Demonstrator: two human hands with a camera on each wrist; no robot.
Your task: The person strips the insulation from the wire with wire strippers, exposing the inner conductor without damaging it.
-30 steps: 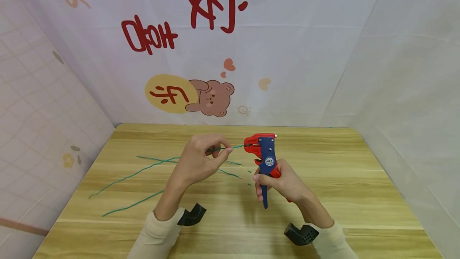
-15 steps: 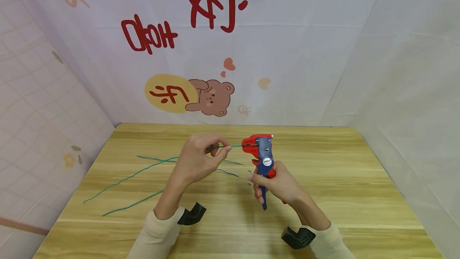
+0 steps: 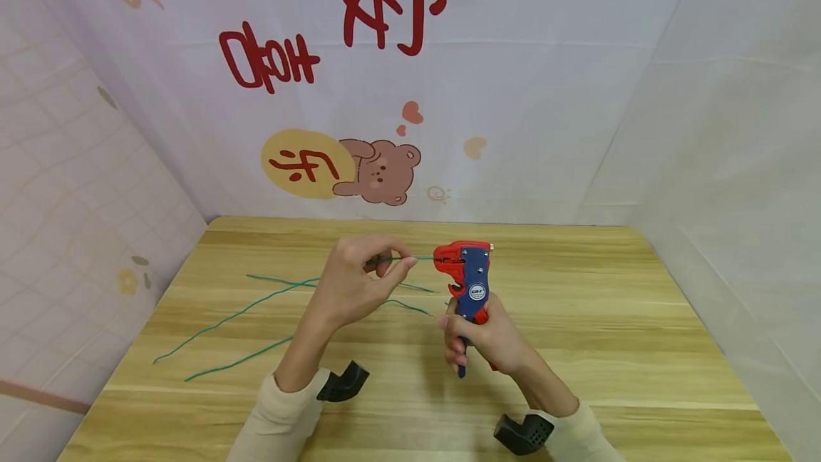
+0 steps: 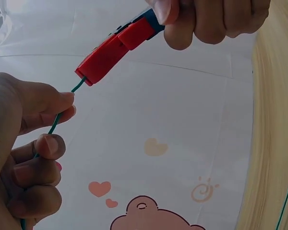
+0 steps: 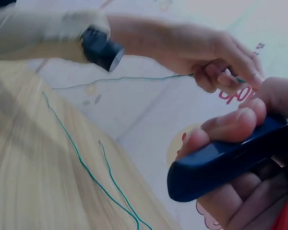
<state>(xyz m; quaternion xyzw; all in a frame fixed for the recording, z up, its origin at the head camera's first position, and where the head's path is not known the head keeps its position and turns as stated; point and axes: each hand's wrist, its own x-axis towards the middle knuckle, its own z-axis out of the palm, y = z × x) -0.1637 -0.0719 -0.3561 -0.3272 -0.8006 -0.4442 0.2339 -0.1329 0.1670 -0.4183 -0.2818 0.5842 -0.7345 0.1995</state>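
Note:
In the head view, my left hand (image 3: 359, 284) pinches a thin green wire (image 3: 425, 258) between thumb and forefinger; its tail trails away to the left. The wire's other end enters the red jaws of a red-and-blue wire stripper (image 3: 474, 269). My right hand (image 3: 494, 337) grips the stripper by its handles, fingers wrapped round the blue handle (image 5: 221, 160) in the right wrist view. A short stretch of wire (image 4: 78, 86) shows between my left fingertips and the stripper's nose in the left wrist view. The tip inside the jaws is hidden.
Two more green wires lie on the wooden table (image 3: 609, 348): one farther back (image 3: 272, 279), one nearer (image 3: 237, 362), partly behind my left arm. A tiny green scrap (image 3: 447, 304) lies beside the stripper. A printed cloth (image 3: 526, 91) hangs behind the table.
My right hand has shifted slightly left and down, and the stripper's handles look closer together. The held wire's tail has swung a little. My left hand stays almost still.

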